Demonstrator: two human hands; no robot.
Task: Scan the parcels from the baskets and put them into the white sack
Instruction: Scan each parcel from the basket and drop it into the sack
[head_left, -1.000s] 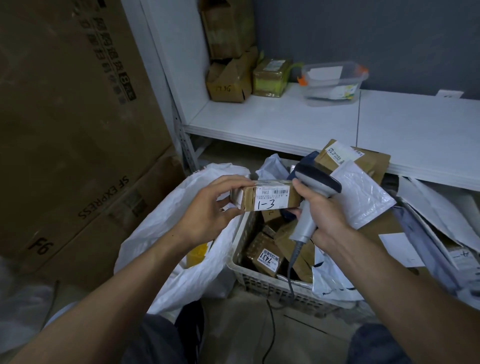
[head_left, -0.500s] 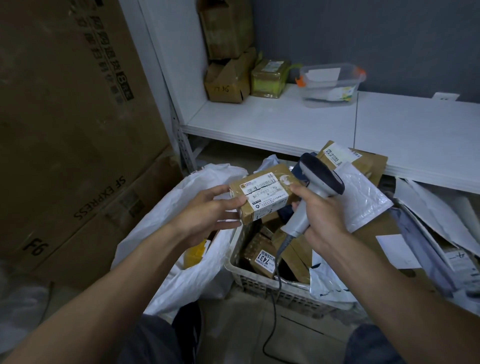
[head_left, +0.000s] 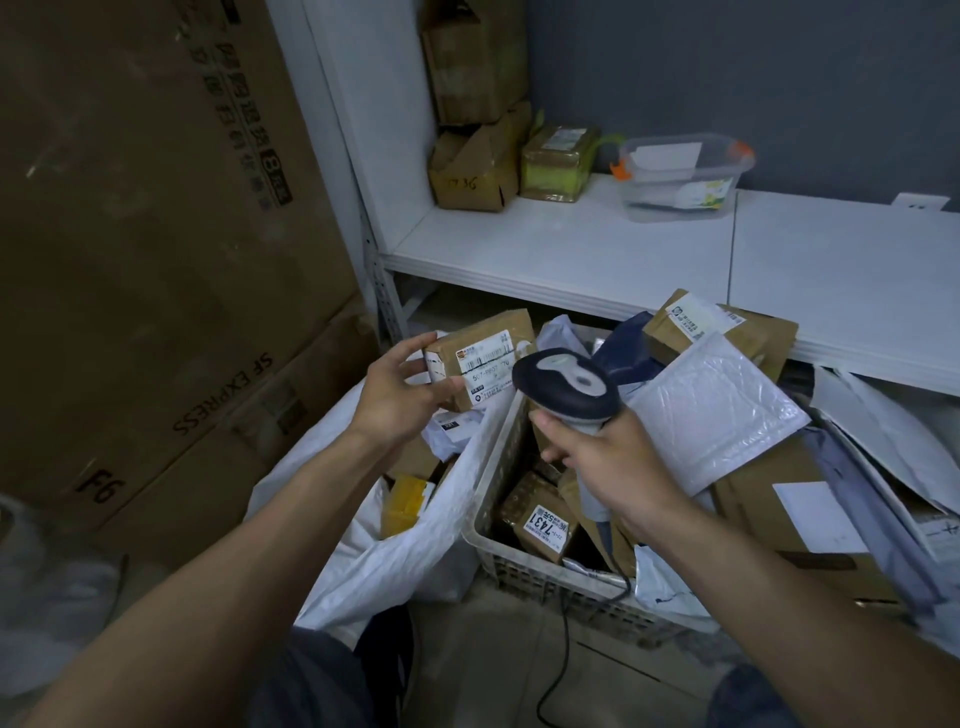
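Cardboard parcel (head_left: 480, 358), pinched at one end by the left hand (head_left: 400, 400), has moved left from the scanner (head_left: 566, 387) gripped in the right hand (head_left: 608, 467) to above the white sack (head_left: 395, 561); scan apparently complete, release pending.

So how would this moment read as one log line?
left hand: holds small brown parcel over white sack | right hand: grips scanner | basket: parcels inside

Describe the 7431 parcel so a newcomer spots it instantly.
Find the white slotted plastic basket on the floor below the white shelf. In its near corner, under the right hand, lies a small brown cardboard parcel; its white label alone reads 7431 in bold digits.
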